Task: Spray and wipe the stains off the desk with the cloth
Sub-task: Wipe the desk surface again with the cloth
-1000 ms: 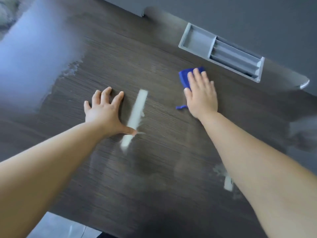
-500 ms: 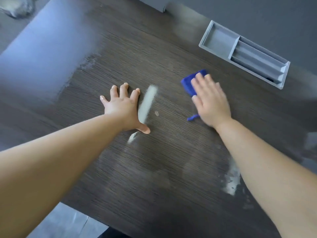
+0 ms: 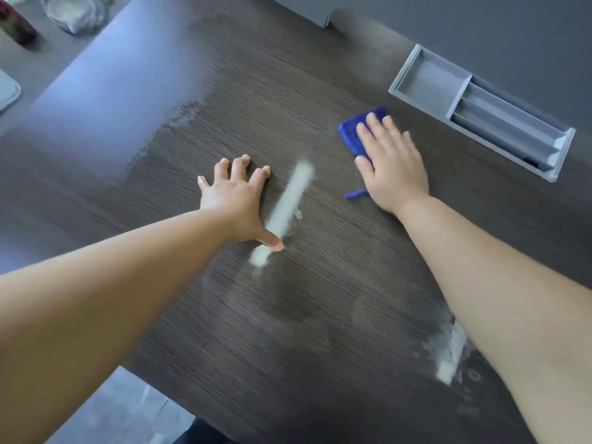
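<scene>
The dark wood-grain desk fills the view. A blue cloth lies flat on it, and my right hand presses down on the cloth with straight fingers, hiding most of it. A long whitish streak runs diagonally across the middle of the desk. My left hand rests flat with fingers spread just left of that streak, its thumb touching the streak's lower end. A second whitish stain shows near my right forearm. A faint pale smear lies at the far left. No spray bottle is in view.
A grey recessed tray with compartments sits in the desk at the far right, close to the cloth. Blurred objects stand on the floor beyond the desk's left edge. The near desk edge runs along the bottom left.
My right hand with the cloth has shifted slightly on the desk, staying near the tray. My left hand stays planted by the streak. The view has panned left.
</scene>
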### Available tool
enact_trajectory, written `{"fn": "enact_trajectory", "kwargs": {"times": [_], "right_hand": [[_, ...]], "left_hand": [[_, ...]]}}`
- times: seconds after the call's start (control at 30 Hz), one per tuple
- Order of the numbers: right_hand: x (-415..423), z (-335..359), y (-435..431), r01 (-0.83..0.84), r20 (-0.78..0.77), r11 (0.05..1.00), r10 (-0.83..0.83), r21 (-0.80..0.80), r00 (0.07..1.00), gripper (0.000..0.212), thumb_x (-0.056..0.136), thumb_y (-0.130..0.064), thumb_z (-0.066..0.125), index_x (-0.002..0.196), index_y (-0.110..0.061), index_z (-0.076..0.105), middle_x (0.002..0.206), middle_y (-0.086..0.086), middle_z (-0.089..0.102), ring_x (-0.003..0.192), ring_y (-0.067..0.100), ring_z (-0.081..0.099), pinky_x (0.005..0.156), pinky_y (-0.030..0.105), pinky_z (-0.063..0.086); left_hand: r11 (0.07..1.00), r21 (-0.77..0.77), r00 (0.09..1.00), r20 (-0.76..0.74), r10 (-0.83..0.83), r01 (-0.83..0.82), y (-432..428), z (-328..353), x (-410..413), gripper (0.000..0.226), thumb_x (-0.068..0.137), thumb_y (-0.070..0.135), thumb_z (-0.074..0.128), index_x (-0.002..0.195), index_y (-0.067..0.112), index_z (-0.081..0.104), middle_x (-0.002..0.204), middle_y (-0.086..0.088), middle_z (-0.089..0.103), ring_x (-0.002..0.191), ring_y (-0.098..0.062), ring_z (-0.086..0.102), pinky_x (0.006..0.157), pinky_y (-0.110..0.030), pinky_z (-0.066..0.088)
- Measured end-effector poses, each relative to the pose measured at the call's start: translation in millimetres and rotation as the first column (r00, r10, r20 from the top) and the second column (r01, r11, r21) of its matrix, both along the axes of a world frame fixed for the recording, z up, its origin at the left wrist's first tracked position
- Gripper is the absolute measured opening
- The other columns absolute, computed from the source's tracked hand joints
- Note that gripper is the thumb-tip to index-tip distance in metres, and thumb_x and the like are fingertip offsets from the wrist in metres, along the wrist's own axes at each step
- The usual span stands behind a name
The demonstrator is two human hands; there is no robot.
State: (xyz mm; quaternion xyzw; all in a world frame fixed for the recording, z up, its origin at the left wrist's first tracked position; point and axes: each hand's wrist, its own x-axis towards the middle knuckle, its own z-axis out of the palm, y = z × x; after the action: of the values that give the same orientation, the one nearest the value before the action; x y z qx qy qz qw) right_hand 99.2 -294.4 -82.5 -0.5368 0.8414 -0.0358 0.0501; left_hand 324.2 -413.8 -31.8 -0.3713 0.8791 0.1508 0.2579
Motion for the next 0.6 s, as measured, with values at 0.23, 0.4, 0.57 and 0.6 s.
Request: {"fn": "enact_trajectory", "kwargs": {"times": [0.23,0.4,0.57,0.6], "right_hand": [[77.8,0.6,-56.1,0.226,0.05,0.974,-0.226,0.002,0.973,0.059,0.099,-0.041,0.027,0.15,-0.013,0.019,0.159,0.007,0.011,0.146,0.024,0.009,0.115,0.046,0.008],[40.1,0.6,-8.1,-0.29,0.039,0.957,0.291,-0.011,0.956,0.051,0.096,-0.035,0.03,0.141,-0.015,0.042,0.151,0.005,0.034,0.14,0.026,0.029,0.112,0.048,0.021],[31.4,3.0,-83.2,0.499,-0.008,0.866,-0.499,0.031,0.867,0.054,0.102,-0.037,0.025,0.151,-0.018,0.015,0.16,0.0,0.006,0.146,0.021,0.004,0.117,0.044,0.005],[44.1,3.4,-103.8,0.577,0.014,0.816,-0.578,0.035,0.816,0.056,0.101,-0.039,0.024,0.151,-0.017,0.013,0.16,0.0,0.003,0.146,0.021,0.002,0.117,0.044,0.003]], "left_hand": [[1.0,-0.002,1.0,-0.017,0.005,-0.006,-1.3,0.3,0.0,0.136,0.04,0.071,0.078,0.149,0.03,0.007,0.155,-0.006,0.003,0.142,-0.034,0.001,0.111,-0.064,0.014],[1.0,0.03,0.996,-0.086,0.009,-0.007,1.2,-3.4,11.2,0.129,0.048,0.073,0.073,0.149,0.035,0.002,0.157,0.0,-0.006,0.144,-0.03,-0.007,0.116,-0.056,0.004],[0.986,0.157,0.969,-0.226,0.099,-0.064,-16.9,2.0,22.9,0.113,0.06,0.065,0.073,0.148,0.031,0.011,0.156,-0.001,-0.002,0.144,-0.027,-0.004,0.116,-0.047,0.015],[0.983,0.169,0.962,-0.249,0.109,-0.067,-24.2,3.8,26.5,0.11,0.062,0.062,0.074,0.148,0.03,0.013,0.156,-0.001,0.0,0.143,-0.027,-0.003,0.114,-0.046,0.018]]}}
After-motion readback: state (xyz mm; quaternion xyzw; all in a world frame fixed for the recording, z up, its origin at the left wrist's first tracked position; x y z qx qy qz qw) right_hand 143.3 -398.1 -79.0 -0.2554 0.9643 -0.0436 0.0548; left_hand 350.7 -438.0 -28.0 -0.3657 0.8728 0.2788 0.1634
